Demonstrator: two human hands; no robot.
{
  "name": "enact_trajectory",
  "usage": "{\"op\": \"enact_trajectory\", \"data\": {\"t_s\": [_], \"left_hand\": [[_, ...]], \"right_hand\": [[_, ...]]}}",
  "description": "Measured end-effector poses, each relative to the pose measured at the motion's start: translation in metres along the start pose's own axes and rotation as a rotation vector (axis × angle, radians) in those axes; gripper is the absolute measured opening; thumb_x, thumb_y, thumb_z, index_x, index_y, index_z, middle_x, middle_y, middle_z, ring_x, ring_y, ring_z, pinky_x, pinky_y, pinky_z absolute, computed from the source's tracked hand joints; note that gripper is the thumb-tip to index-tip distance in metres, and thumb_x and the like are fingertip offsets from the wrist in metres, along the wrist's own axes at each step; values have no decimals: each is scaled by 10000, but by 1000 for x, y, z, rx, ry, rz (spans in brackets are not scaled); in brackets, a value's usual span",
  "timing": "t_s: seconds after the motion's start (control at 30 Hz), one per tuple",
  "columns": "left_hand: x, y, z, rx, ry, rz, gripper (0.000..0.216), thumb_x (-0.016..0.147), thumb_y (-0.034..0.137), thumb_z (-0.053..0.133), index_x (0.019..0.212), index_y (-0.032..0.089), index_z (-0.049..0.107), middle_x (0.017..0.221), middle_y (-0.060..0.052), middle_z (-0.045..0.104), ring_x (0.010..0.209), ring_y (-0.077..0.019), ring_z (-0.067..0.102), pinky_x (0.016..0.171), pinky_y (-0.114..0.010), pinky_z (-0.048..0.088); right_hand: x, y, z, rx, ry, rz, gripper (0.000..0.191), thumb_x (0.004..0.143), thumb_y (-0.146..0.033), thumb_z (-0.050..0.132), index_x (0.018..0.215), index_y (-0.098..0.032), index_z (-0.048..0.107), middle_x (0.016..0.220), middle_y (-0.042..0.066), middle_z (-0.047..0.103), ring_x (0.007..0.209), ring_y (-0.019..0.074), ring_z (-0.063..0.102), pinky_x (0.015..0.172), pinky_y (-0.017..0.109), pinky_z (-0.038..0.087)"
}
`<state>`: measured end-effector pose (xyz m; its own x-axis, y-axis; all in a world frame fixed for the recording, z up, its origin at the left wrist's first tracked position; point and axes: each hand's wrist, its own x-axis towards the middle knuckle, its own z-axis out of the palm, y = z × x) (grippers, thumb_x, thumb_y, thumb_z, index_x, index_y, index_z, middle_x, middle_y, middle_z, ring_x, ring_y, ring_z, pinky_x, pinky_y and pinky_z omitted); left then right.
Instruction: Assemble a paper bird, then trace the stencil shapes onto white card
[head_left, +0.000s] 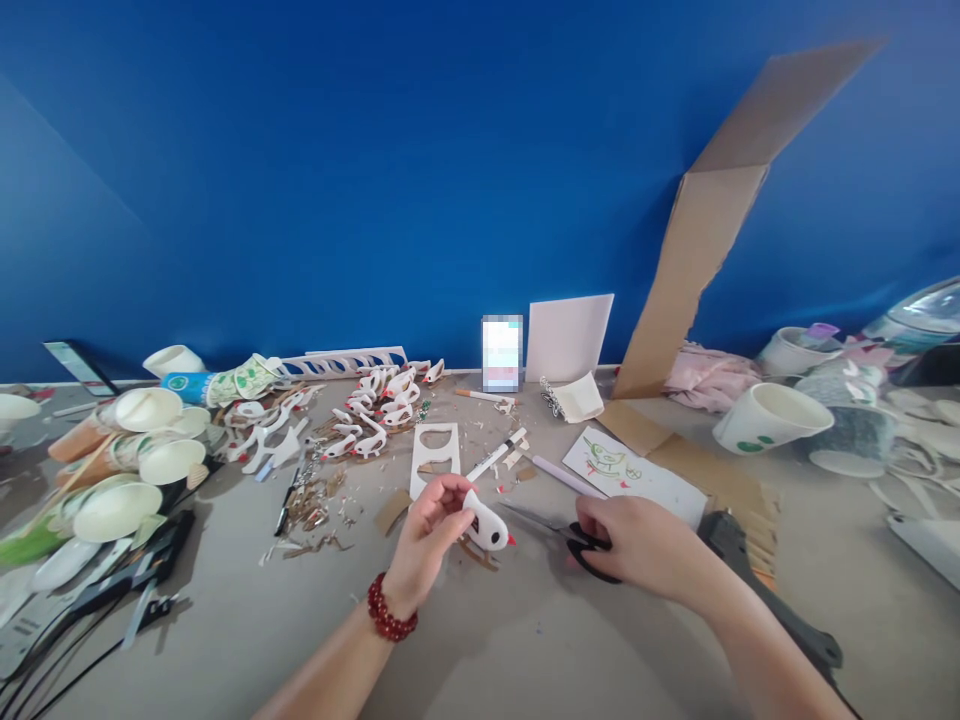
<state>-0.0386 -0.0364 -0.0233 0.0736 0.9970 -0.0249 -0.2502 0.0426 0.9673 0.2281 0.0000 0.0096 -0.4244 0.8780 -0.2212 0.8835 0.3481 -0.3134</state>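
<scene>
My left hand [427, 535], with a red bead bracelet [388, 610] on its wrist, pinches a small white paper bird [489, 525] with a red beak, held just above the grey table [247, 620]. My right hand [637, 545] lies to the right of it, fingers closed over the black handles of a pair of scissors [581, 548]. The scissor blades point left toward the bird, low over the table.
Several finished white birds [379, 410] and cardboard scraps [315, 505] lie behind my left hand. Paper cups [142, 450] crowd the left, more cups [769, 418] the right. A drawing card [634, 472], a glue gun [757, 570] and a leaning cardboard strip [697, 240] stand right of centre.
</scene>
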Motion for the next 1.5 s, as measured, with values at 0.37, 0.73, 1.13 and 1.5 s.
{"op": "enact_trajectory", "data": {"t_s": [0.37, 0.73, 1.13, 1.5], "left_hand": [[-4, -5, 10, -13, -124, -87, 273, 813, 399, 715, 929, 161, 647, 791, -24, 628, 717, -138, 587, 677, -251, 470], [-6, -13, 16, -285, -275, -254, 321, 799, 339, 749, 1044, 164, 639, 766, -6, 601, 630, -94, 564, 573, -191, 426], [-6, -15, 13, -406, -459, -422, 341, 821, 318, 727, 1101, 183, 587, 933, -63, 656, 673, -125, 630, 631, -231, 456], [-1, 9, 9, -3, -237, -77, 191, 892, 337, 602, 973, 174, 658, 964, -92, 663, 908, -225, 628, 815, -359, 502]], "right_hand": [[-1, 6, 11, 36, -7, -82, 152, 651, -167, 611, 755, -226, 516, 759, -1, 646, 682, 197, 589, 568, 248, 295], [3, -8, 5, 115, 159, -211, 144, 848, -346, 631, 791, -220, 590, 783, 17, 645, 670, 189, 582, 587, 276, 403], [3, -43, 32, 703, 216, -604, 180, 938, -267, 572, 1088, -230, 664, 1138, 106, 613, 1032, 192, 617, 863, 295, 515], [10, -29, 34, 1205, 384, -336, 190, 890, -389, 613, 861, -201, 607, 841, 44, 599, 713, 166, 562, 614, 269, 465]]}}
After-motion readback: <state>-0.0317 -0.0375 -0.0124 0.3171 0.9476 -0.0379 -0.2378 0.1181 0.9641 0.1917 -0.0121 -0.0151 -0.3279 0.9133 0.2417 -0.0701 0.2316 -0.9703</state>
